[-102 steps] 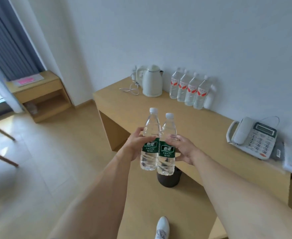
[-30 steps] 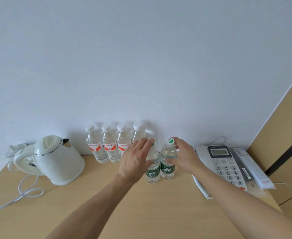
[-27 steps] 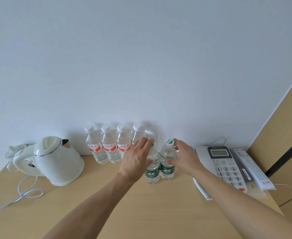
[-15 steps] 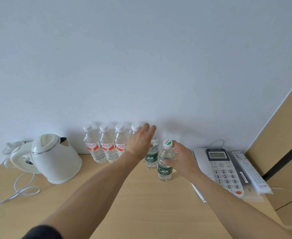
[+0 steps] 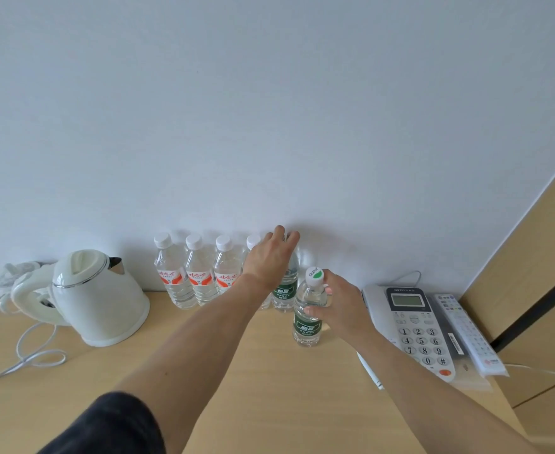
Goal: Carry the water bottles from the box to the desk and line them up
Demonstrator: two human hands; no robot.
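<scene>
- Left hand (image 5: pixel 268 257): fingers wrapped over the rear green-label bottle (image 5: pixel 285 290) at the wall.
- Right hand (image 5: pixel 340 304): grips the front green-label bottle (image 5: pixel 307 317), upright on the table (image 5: pixel 269 388).
- One kettle (image 5: pixel 95 298), left.
- One telephone (image 5: pixel 413 326), right.
- Four red-label bottles (image 5: pixel 200 276) in a row, the fourth partly hidden.
</scene>
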